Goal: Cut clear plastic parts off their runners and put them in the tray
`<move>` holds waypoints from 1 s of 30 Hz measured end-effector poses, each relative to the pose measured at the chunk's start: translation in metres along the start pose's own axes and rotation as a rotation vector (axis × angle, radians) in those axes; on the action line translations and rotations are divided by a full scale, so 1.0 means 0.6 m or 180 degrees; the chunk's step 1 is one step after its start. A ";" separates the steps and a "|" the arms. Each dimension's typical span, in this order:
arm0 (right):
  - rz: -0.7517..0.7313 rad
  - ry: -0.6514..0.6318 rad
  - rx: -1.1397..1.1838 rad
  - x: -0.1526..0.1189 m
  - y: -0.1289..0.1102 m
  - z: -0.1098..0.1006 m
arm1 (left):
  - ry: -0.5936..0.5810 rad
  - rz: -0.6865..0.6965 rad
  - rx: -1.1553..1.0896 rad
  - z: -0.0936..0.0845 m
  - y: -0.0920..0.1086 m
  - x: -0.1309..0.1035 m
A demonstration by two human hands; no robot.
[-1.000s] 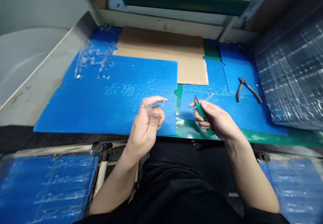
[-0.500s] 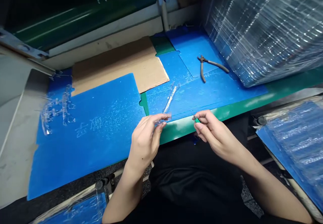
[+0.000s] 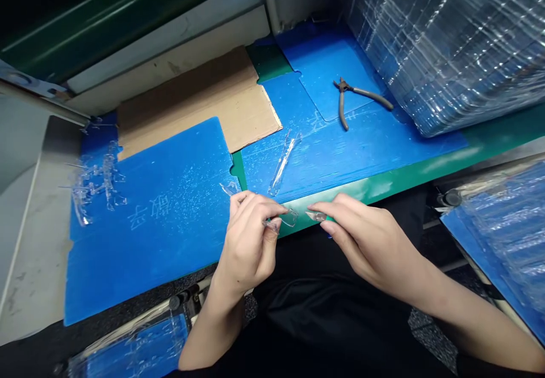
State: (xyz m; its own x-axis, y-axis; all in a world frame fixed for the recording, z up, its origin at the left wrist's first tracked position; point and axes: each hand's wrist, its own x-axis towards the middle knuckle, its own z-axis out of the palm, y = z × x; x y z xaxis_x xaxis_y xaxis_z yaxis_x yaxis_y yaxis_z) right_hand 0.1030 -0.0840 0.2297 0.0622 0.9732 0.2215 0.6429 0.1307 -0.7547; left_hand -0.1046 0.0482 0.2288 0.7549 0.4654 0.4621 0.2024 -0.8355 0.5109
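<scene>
My left hand [image 3: 249, 242] is closed on a clear plastic part [image 3: 291, 217], whose thin curved end sticks out past the fingertips. Pinched in my right hand [image 3: 366, 236] is a small knife [image 3: 315, 216] with a bit of green handle showing; its short blade points left, near the part but apart from it. Just beyond my hands, a long clear plastic piece [image 3: 281, 165] lies on the blue sheet [image 3: 349, 156]. Farther back on the right rest cutting pliers [image 3: 344, 97] with their handles spread.
Several clear plastic sprues [image 3: 100, 182] lie at the left on another blue sheet [image 3: 170, 253]. Cardboard [image 3: 200, 105] lies behind it. A tall stack of clear trays [image 3: 443, 54] stands at the right. A green roller or belt [image 3: 128, 20] runs along the back.
The left hand has turned the clear part, so its end now points toward the right hand. The knife has come closer to it, blade now pointing left. The view has shifted slightly.
</scene>
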 end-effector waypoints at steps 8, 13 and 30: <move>-0.0524 0.0150 -0.0690 -0.006 -0.009 -0.005 | -0.0009 0.0074 -0.0004 0.003 0.003 0.001; -0.0474 0.0064 -0.0745 -0.009 -0.012 -0.004 | -0.0023 0.0101 0.0026 0.002 0.007 0.001; 0.0039 0.0222 -0.0762 0.002 0.005 -0.005 | -0.0196 0.0127 -0.0092 -0.006 0.028 -0.003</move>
State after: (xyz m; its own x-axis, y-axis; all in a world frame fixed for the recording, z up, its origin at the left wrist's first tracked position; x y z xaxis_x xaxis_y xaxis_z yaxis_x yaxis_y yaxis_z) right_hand 0.1072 -0.0831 0.2298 0.1183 0.9580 0.2614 0.8037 0.0622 -0.5918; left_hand -0.1049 0.0342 0.2390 0.7991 0.4123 0.4375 0.1539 -0.8438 0.5142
